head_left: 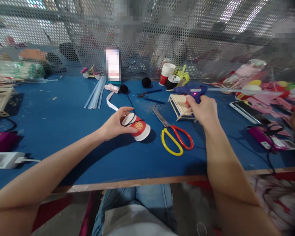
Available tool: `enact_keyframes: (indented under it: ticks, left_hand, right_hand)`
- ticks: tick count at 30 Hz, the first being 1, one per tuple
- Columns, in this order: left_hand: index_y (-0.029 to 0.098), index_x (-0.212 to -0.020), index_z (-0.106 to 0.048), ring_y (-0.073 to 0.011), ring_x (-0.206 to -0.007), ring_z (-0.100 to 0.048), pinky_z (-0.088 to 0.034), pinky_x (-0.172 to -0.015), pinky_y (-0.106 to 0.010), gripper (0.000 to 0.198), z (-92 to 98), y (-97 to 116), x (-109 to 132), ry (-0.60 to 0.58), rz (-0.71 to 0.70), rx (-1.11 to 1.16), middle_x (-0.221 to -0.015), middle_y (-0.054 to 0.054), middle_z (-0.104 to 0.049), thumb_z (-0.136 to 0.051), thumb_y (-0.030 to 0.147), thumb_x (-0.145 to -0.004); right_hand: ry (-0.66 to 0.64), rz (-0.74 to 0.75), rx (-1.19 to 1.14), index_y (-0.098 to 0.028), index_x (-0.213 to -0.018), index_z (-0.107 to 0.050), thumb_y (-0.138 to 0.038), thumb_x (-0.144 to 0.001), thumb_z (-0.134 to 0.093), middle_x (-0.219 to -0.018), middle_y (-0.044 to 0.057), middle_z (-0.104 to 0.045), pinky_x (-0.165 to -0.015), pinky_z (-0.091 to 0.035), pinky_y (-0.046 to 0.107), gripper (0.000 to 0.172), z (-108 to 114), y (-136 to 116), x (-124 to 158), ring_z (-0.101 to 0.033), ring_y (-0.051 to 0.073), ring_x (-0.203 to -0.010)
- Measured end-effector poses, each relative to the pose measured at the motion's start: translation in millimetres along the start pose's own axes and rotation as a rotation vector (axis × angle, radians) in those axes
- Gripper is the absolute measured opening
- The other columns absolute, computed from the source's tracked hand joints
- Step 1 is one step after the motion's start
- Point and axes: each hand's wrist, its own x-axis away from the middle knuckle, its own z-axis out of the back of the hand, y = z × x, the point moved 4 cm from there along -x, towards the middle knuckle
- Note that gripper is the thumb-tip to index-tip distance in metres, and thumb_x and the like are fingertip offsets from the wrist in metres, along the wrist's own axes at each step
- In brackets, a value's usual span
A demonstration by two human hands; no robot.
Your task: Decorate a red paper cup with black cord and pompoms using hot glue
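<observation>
Tilted over the table, a red and white paper cup (140, 128) is gripped by my left hand (116, 124). Black yarn (129, 98) crosses the cup and runs back to a small black yarn ball (124, 88). My right hand (203, 109) grips a blue glue gun (190, 90), its nozzle pointing left and a long clear glue stick (245, 91) sticking out behind. A small rack of wooden sticks (182, 105) stands just below the glue gun. Between my hands lie scissors (173, 131) with one yellow and one red handle, blades open.
Blue-handled pliers (151, 97), another black ball (146, 82) and stacked paper cups (166, 73) are farther back. Clear glue sticks (96, 93) lie at left. A phone (248, 112) and a purple box (266, 137) are at right. A perforated metal screen (147, 42) closes the back.
</observation>
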Motion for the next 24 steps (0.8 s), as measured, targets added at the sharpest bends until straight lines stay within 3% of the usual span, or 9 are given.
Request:
enact_keyframes:
  ticks: [4, 8, 10, 13, 15, 16, 18, 20, 24]
  left_hand:
    - [0.020, -0.122, -0.040, -0.0177, -0.092, -0.058, -0.050, -0.082, -0.035, 0.076, 0.0, -1, 0, -0.005, -0.006, -0.011, -0.103, -0.005, -0.057, -0.080, 0.026, -0.058]
    - [0.020, -0.123, -0.040, -0.0176, -0.092, -0.058, -0.050, -0.082, -0.035, 0.076, 0.1, -1, 0, -0.015, -0.009, -0.008, -0.103, -0.005, -0.056, -0.080, 0.026, -0.059]
    - [0.020, -0.123, -0.040, -0.0178, -0.092, -0.058, -0.050, -0.082, -0.035, 0.076, 0.1, -1, 1, -0.026, -0.012, -0.005, -0.102, -0.005, -0.056, -0.080, 0.026, -0.059]
    - [0.020, -0.123, -0.040, -0.0184, -0.093, -0.058, -0.049, -0.082, -0.035, 0.076, -0.4, -2, 1, -0.036, -0.015, 0.006, -0.103, -0.005, -0.057, -0.080, 0.025, -0.059]
    - [0.020, -0.122, -0.040, -0.0187, -0.093, -0.058, -0.049, -0.081, -0.034, 0.076, -2.0, -2, 1, -0.049, -0.014, 0.025, -0.101, -0.005, -0.057, -0.081, 0.023, -0.058]
    - [0.020, -0.122, -0.040, -0.0187, -0.092, -0.058, -0.049, -0.081, -0.034, 0.077, -3.4, -1, 1, -0.061, -0.015, 0.040, -0.100, -0.004, -0.057, -0.081, 0.022, -0.057]
    - [0.020, -0.121, -0.039, -0.0176, -0.090, -0.059, -0.048, -0.080, -0.032, 0.077, -6.7, 1, 1, -0.094, -0.022, 0.080, -0.096, -0.003, -0.058, -0.081, 0.020, -0.057]
    - [0.020, -0.121, -0.038, -0.0156, -0.087, -0.059, -0.048, -0.079, -0.030, 0.076, -10.3, 3, 3, -0.135, -0.029, 0.119, -0.093, -0.002, -0.058, -0.080, 0.017, -0.058]
    - [0.020, -0.122, -0.037, -0.0150, -0.086, -0.060, -0.047, -0.080, -0.031, 0.076, -15.5, 4, 6, -0.223, 0.014, 0.165, -0.095, -0.002, -0.060, -0.079, 0.015, -0.059]
  right_hand:
    - [-0.061, -0.104, 0.171, -0.017, -0.062, -0.057, -0.053, -0.078, -0.051, -0.057, 0.008, -0.058, -0.063, -0.045, 0.036, 0.039, -5, 15, -13, -0.062, 0.026, -0.068]
    - [-0.171, -0.189, 0.327, -0.016, -0.069, -0.064, -0.058, -0.074, -0.053, -0.078, 0.014, -0.064, -0.069, -0.045, 0.041, 0.044, -14, 24, -17, -0.062, 0.031, -0.082]
    - [-0.146, -0.193, 0.356, -0.014, -0.078, -0.066, -0.055, -0.074, -0.055, -0.088, 0.017, -0.064, -0.072, -0.045, 0.043, 0.043, -14, 24, -16, -0.061, 0.032, -0.087]
    - [0.051, -0.040, 0.266, -0.014, -0.085, -0.066, -0.042, -0.075, -0.060, -0.099, 0.018, -0.060, -0.079, -0.044, 0.044, 0.031, -6, 6, -4, -0.057, 0.031, -0.095]
    - [0.105, 0.208, 0.055, -0.016, -0.084, -0.065, -0.038, -0.078, -0.059, -0.096, 0.014, -0.061, -0.082, -0.043, 0.041, 0.023, -3, -20, 14, -0.056, 0.026, -0.096]
    - [0.036, 0.340, -0.097, -0.017, -0.083, -0.064, -0.038, -0.080, -0.059, -0.092, 0.011, -0.061, -0.082, -0.044, 0.039, 0.021, -5, -36, 26, -0.057, 0.024, -0.092]
    - [-0.285, 0.586, -0.404, -0.020, -0.087, -0.063, -0.038, -0.080, -0.061, -0.094, 0.007, -0.062, -0.076, -0.047, 0.033, 0.019, -15, -68, 54, -0.058, 0.019, -0.087]
    - [-0.538, 0.703, -0.558, -0.021, -0.094, -0.062, -0.035, -0.080, -0.063, -0.101, 0.006, -0.061, -0.077, -0.047, 0.032, 0.020, -23, -92, 79, -0.058, 0.018, -0.093]
    - [-0.609, 0.719, -0.652, -0.020, -0.089, -0.059, -0.030, -0.078, -0.066, -0.094, 0.004, -0.059, -0.076, -0.047, 0.031, 0.016, -30, -107, 98, -0.056, 0.015, -0.086]
